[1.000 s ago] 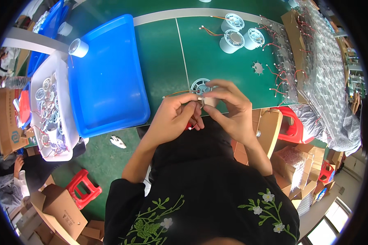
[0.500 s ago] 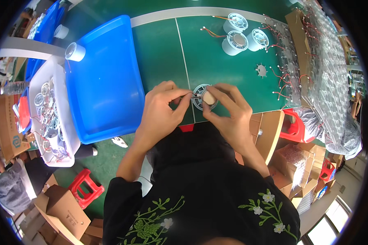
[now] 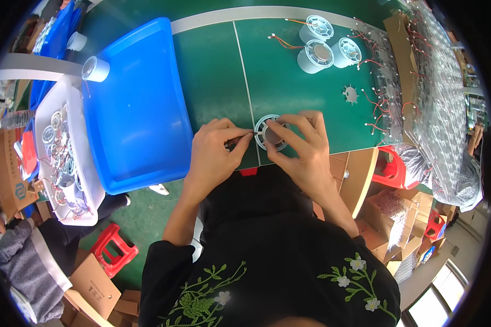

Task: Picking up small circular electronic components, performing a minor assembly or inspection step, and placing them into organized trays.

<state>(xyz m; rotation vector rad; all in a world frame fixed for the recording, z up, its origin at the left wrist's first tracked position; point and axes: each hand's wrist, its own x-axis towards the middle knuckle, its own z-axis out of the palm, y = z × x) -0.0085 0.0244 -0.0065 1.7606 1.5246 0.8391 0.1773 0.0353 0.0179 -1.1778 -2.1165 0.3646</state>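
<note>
A pale blue round plastic housing with a spoked rim [image 3: 260,124] lies near the table's front edge. My right hand [image 3: 303,143] curls over it, thumb and fingers around a round grey-brown disc [image 3: 271,136] that sits in its middle. Just left of the housing, my left hand [image 3: 217,150] pinches a thin dark wire-like piece [image 3: 255,133] at the rim; a dark part of it also shows under the fingers. What exactly the fingertips press on is partly hidden.
Several white cups with spoked tops [image 3: 315,56] stand at the far right of the green table [image 3: 213,71]. A flat spoked plate [image 3: 350,95] and red-wired parts in clear trays [image 3: 384,103] lie rightward. Leftward are a blue tray [image 3: 136,109], white cup [image 3: 96,69] and white parts bin [image 3: 95,180].
The tan disc, tilted up between my right fingers before, now lies flatter in the housing and looks darker. My left fingertips stay pinched at the rim. A seated person at left has shifted.
</note>
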